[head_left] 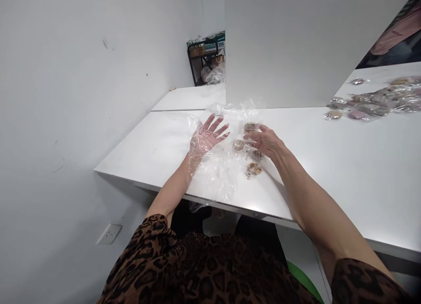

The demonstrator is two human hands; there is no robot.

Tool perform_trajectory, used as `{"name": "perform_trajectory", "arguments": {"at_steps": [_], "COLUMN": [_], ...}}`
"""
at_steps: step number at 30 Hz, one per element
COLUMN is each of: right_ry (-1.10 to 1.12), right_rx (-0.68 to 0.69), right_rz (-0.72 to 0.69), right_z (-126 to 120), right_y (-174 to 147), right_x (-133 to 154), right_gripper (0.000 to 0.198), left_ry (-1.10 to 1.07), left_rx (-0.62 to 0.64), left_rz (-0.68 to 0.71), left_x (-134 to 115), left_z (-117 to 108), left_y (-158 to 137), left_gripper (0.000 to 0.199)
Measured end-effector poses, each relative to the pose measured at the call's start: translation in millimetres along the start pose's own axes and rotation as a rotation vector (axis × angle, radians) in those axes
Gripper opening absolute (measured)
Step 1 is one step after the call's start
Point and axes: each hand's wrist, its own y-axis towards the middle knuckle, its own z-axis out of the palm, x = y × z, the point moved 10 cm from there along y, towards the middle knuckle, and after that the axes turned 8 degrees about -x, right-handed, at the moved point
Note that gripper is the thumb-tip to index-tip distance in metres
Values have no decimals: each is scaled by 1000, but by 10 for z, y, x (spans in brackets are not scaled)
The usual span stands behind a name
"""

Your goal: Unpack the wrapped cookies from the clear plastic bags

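My left hand (pixel 208 137) lies palm up with its fingers spread, inside or behind a crumpled clear plastic bag (pixel 219 177); which of the two I cannot tell. The film spreads over the palm and wrist and across the white table. To the right, my right hand (pixel 265 142) is bent over small clear-wrapped items, its fingers loosely curved and apart. Near its fingertips are a brownish wrapped piece (pixel 250 127) and a paler round one (pixel 238 145). A dark one (pixel 257 154) sits just below the hand, and a gold-brown one (pixel 254 168) lies closer to the table edge.
More clear-wrapped pieces (pixel 371 109) are heaped on the white table (pixel 131 150) at the far right. A grey upright panel (pixel 279 50) stands along its back. Behind is a black shelf (pixel 194 65) with boxes and plastic. A wall with a socket (pixel 109 234) borders the left.
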Motion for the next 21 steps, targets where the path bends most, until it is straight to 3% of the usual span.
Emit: {"name": "perform_trajectory", "arguments": {"at_steps": [4,11,17,21], "right_ry": [19,14,45,60], "right_rx": [-64,-156,-145,-124], "right_rz": [34,40,-28,-55], "right_z": [-107,-226,-219,-187], "right_y": [53,102,41,-9], "right_x": [-28,-10,143,214], "right_gripper": [50,47,41,40], "left_ry": [66,231,249,328], "left_rx": [-23,-17,146,171], "left_rz": [54,138,171,215], "left_x": [-164,-541,-827,-978], "left_z": [119,632,1065,1305], "left_y": [-3,-51,-24,-6], "left_gripper": [53,52,53,62]}}
